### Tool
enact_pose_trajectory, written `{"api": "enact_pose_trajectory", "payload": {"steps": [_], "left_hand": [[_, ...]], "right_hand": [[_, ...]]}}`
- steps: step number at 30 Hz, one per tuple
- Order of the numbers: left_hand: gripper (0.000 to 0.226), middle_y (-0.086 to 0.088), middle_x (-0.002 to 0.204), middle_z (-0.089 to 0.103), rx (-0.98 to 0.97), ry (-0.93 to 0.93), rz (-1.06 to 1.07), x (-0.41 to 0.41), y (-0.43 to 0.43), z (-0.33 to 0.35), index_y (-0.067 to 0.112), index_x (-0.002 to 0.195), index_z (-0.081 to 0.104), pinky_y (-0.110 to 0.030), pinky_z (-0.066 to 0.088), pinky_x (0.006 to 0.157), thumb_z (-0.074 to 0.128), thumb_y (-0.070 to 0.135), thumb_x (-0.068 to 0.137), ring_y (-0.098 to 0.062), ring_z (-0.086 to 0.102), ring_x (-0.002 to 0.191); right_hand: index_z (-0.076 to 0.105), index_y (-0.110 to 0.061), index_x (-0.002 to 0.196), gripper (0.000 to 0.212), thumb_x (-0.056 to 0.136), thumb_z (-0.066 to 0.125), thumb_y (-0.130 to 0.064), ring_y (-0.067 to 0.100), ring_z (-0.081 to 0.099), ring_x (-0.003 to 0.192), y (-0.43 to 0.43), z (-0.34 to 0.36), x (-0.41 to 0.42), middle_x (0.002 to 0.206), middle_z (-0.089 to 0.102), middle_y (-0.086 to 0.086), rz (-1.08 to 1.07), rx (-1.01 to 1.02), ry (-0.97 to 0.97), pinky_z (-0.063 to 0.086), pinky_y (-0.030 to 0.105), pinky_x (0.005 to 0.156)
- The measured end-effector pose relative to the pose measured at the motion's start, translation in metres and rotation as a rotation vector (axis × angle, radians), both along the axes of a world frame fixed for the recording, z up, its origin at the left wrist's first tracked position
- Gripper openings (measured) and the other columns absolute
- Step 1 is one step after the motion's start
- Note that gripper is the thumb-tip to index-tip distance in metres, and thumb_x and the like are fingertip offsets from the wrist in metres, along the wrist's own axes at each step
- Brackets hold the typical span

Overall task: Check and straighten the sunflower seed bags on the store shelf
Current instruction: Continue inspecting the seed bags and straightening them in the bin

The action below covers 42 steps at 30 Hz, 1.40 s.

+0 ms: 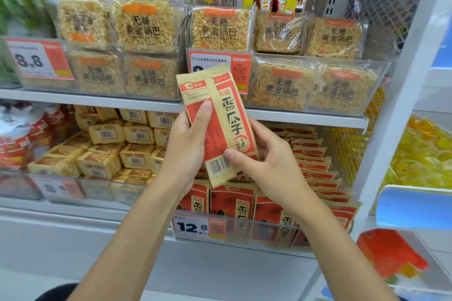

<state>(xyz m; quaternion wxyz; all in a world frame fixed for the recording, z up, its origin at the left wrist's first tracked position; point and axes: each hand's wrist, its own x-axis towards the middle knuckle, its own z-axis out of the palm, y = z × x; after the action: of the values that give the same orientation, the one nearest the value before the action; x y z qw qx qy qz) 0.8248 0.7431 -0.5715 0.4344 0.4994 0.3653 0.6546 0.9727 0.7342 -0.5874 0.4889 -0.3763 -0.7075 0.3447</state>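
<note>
- Presently held up in both hands: one sunflower seed bag [227,115], red and tan, printed face toward the camera, top tilted to the left, barcode at the lower end.
- Positioned in front of the upper shelf edge [97,100], clear of the shelving, directly above the bin of matching stock.
- Gripped along its left edge by the left hand [186,144]: thumb laid flat on the front, other fingers curled behind, out of sight.
- Pinched at the lower right corner by the right hand [266,161]: thumb pressed on the front just beside the barcode, fingers curled behind the bag.
- Noted on the lower shelf: clear bin [264,223] filled with shelved seed bags [234,205]; near row upright and facing out, bags at the right overlapping in a leaning stack.
- Fixed to the bin's near wall, left end: price tag [193,227] reading 12.8.
- Piled loosely to the left of the bin: yellow barcode packs [107,154].
- Ranged on the upper shelf, in clear trays, two tiers: rice crust packs [144,24].
- At the far right, beyond the white upright: yellow packets [420,154], too blurred to identify.
</note>
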Motion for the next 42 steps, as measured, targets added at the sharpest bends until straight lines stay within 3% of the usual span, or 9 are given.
{"api": "enact_pose_trajectory", "payload": {"steps": [10,15,22,26,31,34,37,39,42], "left_hand": [[0.041,0.001,0.104,0.076,0.003,0.087,-0.011,0.002,0.003,-0.012,0.018,0.117,0.062,-0.028,0.060,0.073,0.050,0.046,0.089,-0.015,0.074,0.093],[0.039,-0.003,0.105,0.076,0.020,0.153,-0.166,0.004,0.000,-0.010,0.017,0.118,0.062,-0.031,0.060,0.077,0.050,0.042,0.090,-0.019,0.073,0.095],[0.034,-0.002,0.105,0.076,0.029,0.168,-0.242,0.003,-0.001,-0.011,0.020,0.117,0.061,-0.028,0.060,0.071,0.052,0.037,0.089,-0.018,0.074,0.093],[0.030,0.004,0.100,0.077,0.030,0.288,-0.316,0.007,-0.008,-0.008,0.024,0.111,0.064,-0.022,0.057,0.067,0.056,0.036,0.085,-0.013,0.074,0.087],[0.054,-0.002,0.094,0.077,-0.251,0.069,-0.580,0.012,-0.014,-0.011,0.027,0.088,0.078,-0.033,0.058,0.070,0.035,0.060,0.082,-0.018,0.075,0.084],[0.049,-0.011,0.112,0.073,-0.355,0.071,-0.809,0.007,-0.009,-0.019,0.026,0.106,0.076,-0.044,0.058,0.084,0.046,0.061,0.088,-0.027,0.071,0.099],[0.056,-0.009,0.103,0.073,-0.425,-0.010,-1.026,0.004,-0.008,-0.022,0.017,0.111,0.075,-0.033,0.059,0.081,0.051,0.062,0.087,-0.020,0.071,0.089],[0.052,0.000,0.086,0.072,-0.424,0.052,-0.893,0.006,-0.009,-0.015,0.017,0.101,0.076,-0.024,0.057,0.066,0.053,0.061,0.083,-0.013,0.067,0.073],[0.041,0.003,0.089,0.075,-0.152,0.414,-0.277,0.016,-0.006,-0.011,0.020,0.102,0.067,-0.029,0.056,0.069,0.068,0.051,0.076,-0.010,0.072,0.077]], "right_hand": [[0.047,-0.029,0.119,0.054,0.077,0.081,-0.029,0.007,0.071,0.093,0.003,0.001,0.008,0.110,0.069,-0.007,0.010,-0.107,-0.072,0.060,0.030,0.074],[0.062,-0.016,0.112,0.037,0.085,0.055,-0.039,0.010,0.072,0.091,0.000,0.007,0.014,0.100,0.075,-0.004,0.127,-0.176,0.255,0.055,0.020,0.072],[0.068,-0.006,0.111,0.034,0.093,0.053,-0.031,0.017,0.073,0.087,0.002,0.009,0.021,0.099,0.076,0.007,0.078,-0.157,0.164,0.058,0.026,0.072],[0.070,-0.014,0.097,0.020,0.095,0.054,-0.026,0.008,0.069,0.068,0.004,0.013,0.024,0.080,0.075,-0.001,-0.019,-0.115,0.392,0.055,0.020,0.061],[0.070,-0.018,0.097,0.017,0.097,0.054,-0.024,0.010,0.067,0.069,0.007,0.018,0.032,0.078,0.072,-0.002,-0.036,-0.142,0.552,0.054,0.025,0.066],[0.069,-0.019,0.099,0.018,0.092,0.057,-0.030,0.010,0.064,0.066,0.006,0.019,0.032,0.076,0.070,-0.002,-0.004,-0.143,0.612,0.052,0.025,0.064],[0.069,-0.018,0.100,0.022,0.091,0.056,-0.033,0.009,0.062,0.067,0.008,0.018,0.033,0.077,0.069,-0.003,0.009,-0.129,0.594,0.051,0.023,0.065],[0.067,-0.015,0.108,0.035,0.096,0.047,-0.041,0.013,0.066,0.081,0.009,0.021,0.036,0.091,0.072,0.001,0.032,-0.138,0.561,0.052,0.027,0.074],[0.060,-0.014,0.125,0.058,0.093,0.036,-0.056,0.019,0.067,0.105,0.006,0.029,0.042,0.108,0.072,0.004,0.096,-0.211,0.524,0.051,0.036,0.092]]}}
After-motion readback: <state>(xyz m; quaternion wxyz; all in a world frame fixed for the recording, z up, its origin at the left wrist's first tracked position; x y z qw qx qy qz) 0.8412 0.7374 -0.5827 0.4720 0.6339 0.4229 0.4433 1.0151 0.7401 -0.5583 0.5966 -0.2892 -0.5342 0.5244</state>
